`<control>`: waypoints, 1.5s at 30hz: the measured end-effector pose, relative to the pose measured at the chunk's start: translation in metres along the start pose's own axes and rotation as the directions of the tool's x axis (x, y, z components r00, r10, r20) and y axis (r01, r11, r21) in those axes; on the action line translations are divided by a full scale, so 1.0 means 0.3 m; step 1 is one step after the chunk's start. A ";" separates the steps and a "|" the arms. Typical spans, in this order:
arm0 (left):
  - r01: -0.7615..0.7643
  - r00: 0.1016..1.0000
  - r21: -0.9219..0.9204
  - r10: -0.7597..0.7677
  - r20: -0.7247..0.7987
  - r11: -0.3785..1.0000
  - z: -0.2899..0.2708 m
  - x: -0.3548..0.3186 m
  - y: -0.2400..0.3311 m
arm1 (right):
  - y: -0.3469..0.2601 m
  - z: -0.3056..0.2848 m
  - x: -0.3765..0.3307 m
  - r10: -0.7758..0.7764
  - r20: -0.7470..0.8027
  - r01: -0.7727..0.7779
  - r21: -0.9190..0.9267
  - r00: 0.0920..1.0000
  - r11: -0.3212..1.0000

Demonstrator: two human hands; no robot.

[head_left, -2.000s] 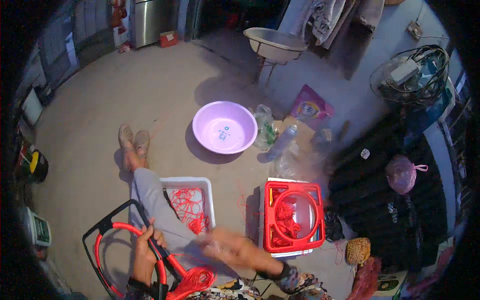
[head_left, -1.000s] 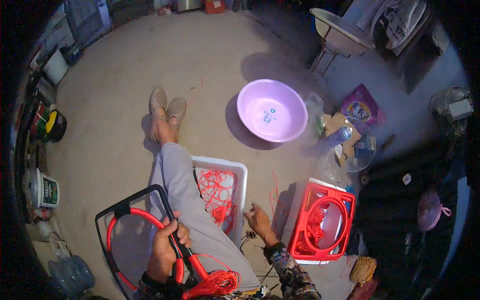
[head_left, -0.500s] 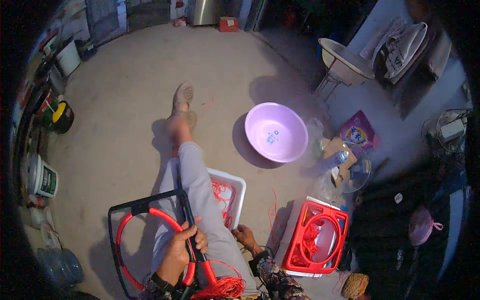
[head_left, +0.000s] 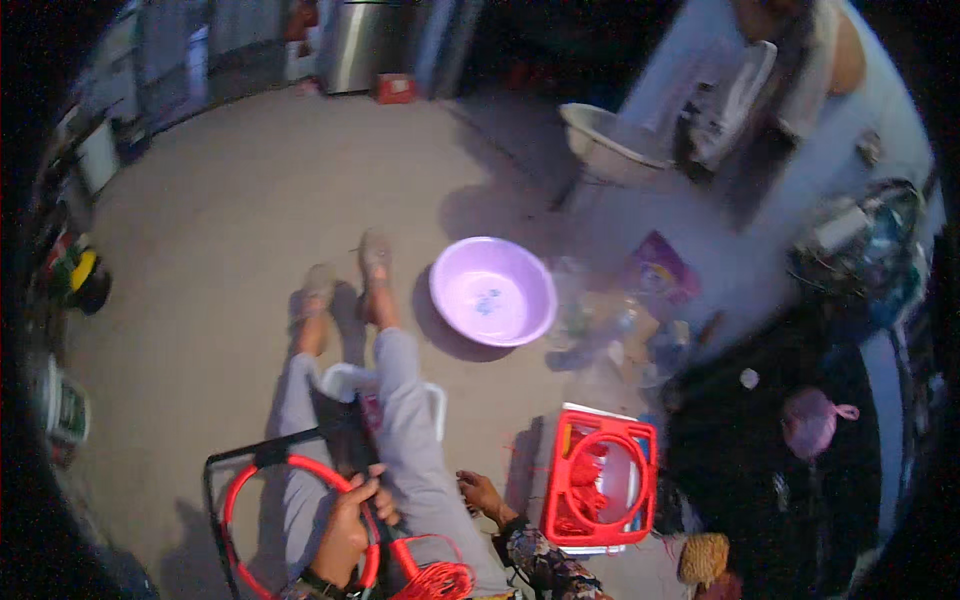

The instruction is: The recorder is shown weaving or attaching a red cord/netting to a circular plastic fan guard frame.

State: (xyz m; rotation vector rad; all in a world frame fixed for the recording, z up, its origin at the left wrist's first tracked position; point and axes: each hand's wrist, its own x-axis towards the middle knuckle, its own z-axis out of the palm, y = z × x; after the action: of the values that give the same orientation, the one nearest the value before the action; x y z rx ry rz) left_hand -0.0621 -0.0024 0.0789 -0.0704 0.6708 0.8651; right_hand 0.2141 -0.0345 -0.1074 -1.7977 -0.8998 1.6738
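My left hand [head_left: 348,530] is closed round a black square frame [head_left: 262,455] that holds a red-wrapped ring [head_left: 236,490], over my lap. A bundle of thin red cord [head_left: 436,580] lies at the frame's lower right, by my thigh. Beside my right leg, my right hand [head_left: 482,494] is held low with its fingers curled; what they pinch, if anything, is too blurred to make out. A white tub [head_left: 436,408] shows on both sides of my right leg, which hides its middle.
To the right stands a box with a red ring-shaped frame [head_left: 646,490] on top and red cord inside. A purple basin [head_left: 535,318] sits on the floor ahead. Clear plastic and a purple packet [head_left: 662,268] lie beyond it. A woven yellow-brown object [head_left: 704,557] is near right.
My legs have moved apart, and the white tub now shows between them as well as to the right. The view has shifted. My left hand still grips the frame.
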 end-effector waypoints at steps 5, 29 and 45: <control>-0.010 1.000 0.071 0.012 -0.028 0.997 0.000 0.040 -0.026 | -0.206 -0.385 0.032 -0.396 -0.477 0.408 -0.085 0.784 0.909; 0.123 0.989 0.078 -0.116 -0.087 0.989 0.033 0.121 -0.058 | -0.789 -1.247 0.317 -0.704 -0.602 0.044 -0.748 0.377 0.662; 0.114 0.992 0.021 -0.112 -0.064 0.993 0.097 0.111 -0.085 | -0.678 -1.064 0.081 -0.861 -0.221 0.418 -0.801 0.457 0.428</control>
State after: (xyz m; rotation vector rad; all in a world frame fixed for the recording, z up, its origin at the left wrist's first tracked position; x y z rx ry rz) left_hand -0.0135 0.0127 0.0777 -0.1132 0.7296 0.7479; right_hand 0.5069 0.1358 0.0628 -1.7503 -1.7232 0.1261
